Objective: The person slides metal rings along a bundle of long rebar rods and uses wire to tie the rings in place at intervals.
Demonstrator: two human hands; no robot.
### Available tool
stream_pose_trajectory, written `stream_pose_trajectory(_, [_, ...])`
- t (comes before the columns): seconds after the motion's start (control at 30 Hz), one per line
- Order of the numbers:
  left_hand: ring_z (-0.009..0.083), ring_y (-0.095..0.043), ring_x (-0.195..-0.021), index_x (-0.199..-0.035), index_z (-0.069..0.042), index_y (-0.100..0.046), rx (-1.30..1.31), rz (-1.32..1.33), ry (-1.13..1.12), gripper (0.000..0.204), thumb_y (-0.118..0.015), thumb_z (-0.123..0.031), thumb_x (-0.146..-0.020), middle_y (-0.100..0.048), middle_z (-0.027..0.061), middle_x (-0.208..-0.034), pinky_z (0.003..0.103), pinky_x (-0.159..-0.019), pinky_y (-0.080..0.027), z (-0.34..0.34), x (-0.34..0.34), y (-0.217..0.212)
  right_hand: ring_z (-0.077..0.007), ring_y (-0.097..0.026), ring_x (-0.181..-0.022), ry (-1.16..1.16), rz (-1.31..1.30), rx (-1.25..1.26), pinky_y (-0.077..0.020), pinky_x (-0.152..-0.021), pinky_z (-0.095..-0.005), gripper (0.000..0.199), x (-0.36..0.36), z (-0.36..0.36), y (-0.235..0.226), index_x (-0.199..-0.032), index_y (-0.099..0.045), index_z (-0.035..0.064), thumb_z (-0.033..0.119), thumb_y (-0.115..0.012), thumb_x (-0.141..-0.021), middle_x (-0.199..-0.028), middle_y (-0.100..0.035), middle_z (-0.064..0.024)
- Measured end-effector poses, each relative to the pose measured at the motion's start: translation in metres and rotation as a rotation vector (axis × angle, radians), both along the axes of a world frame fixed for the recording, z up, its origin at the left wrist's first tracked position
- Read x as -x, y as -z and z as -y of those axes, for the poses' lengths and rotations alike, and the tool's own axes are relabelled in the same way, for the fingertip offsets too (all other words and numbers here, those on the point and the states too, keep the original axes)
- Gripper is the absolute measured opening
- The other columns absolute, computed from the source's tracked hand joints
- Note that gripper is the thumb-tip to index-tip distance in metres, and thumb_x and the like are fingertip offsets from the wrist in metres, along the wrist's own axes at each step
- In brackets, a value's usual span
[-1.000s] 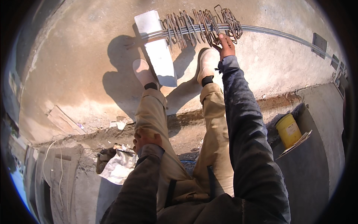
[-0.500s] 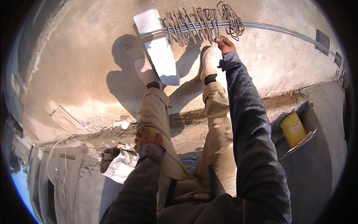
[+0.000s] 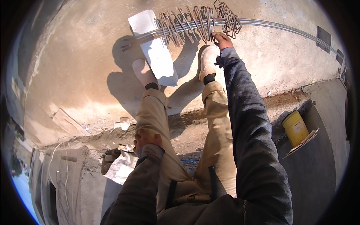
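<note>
Several bent steel stirrups (image 3: pixel 202 24) hang in a row around a bundle of long steel bars (image 3: pixel 270 24). Near its left end, the bundle lies across a long white block (image 3: pixel 156 54). Stretched out ahead, my right hand (image 3: pixel 224 41) pinches the lower end of one stirrup near the right of the row. My left hand (image 3: pixel 147 139) rests on my left knee with its fingers spread over the trouser cloth, holding nothing. Some stirrups at the right end overlap in a tangled cluster (image 3: pixel 229 20).
My shoes (image 3: pixel 208 63) stand on the concrete either side of the block's near end. A rough ledge crosses below my knees. At right sits a yellow bucket (image 3: pixel 295 128) beside a thin board; at left lie a white sack (image 3: pixel 122 167) and a flat board (image 3: pixel 69 122).
The view has shifted slightly, so the bars and block appear a little further left. My right hand stays at the same stirrup, and my left hand remains on the knee.
</note>
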State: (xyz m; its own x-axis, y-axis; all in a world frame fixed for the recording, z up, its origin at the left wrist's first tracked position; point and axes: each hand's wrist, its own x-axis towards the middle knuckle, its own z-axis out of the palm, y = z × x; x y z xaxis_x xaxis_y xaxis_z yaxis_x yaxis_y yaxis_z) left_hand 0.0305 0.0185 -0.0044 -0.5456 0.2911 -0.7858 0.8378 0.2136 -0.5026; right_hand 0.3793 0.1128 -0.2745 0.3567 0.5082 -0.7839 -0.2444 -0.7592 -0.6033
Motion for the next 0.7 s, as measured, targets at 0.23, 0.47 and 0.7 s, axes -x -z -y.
stream_pose_trajectory(0.23, [0.0312,-0.047,-0.111,-0.130,-0.007,-0.035,0.016,-0.045,0.003,0.075,-0.058,-0.038,-0.066,-0.042,0.0129,-0.127,0.045,-0.091,-0.039,-0.006,-0.003,-0.006,-0.0241,-0.064,-0.072,-0.182,0.677,0.114,-0.0485,-0.069,-0.0325,0.039,0.005,-0.010,-0.038,-0.084,-0.066,0.0041,0.041,-0.067,-0.071,-0.075,-0.066,-0.0117])
stream_pose_trajectory(0.47, [0.0332,-0.046,-0.111,-0.131,-0.006,-0.035,0.000,0.006,-0.020,0.074,-0.058,-0.037,-0.067,-0.042,0.0143,-0.127,0.046,-0.089,-0.040,0.000,-0.003,-0.004,-0.0275,-0.063,-0.077,-0.318,0.926,0.088,-0.0485,-0.071,-0.0354,0.036,-0.027,-0.016,-0.045,-0.088,-0.066,0.0040,0.036,-0.066,-0.072,-0.080,-0.065,-0.0128])
stream_pose_trajectory(0.7, [0.0336,-0.047,-0.111,-0.130,-0.006,-0.035,-0.008,0.010,-0.008,0.074,-0.058,-0.036,-0.067,-0.042,0.0153,-0.127,0.046,-0.089,-0.040,-0.004,-0.006,-0.007,-0.0329,-0.061,-0.085,-0.280,1.040,0.191,-0.0476,-0.076,-0.0382,0.039,-0.019,-0.028,-0.031,-0.092,-0.065,0.0036,0.038,-0.066,-0.074,-0.087,-0.063,-0.0185])
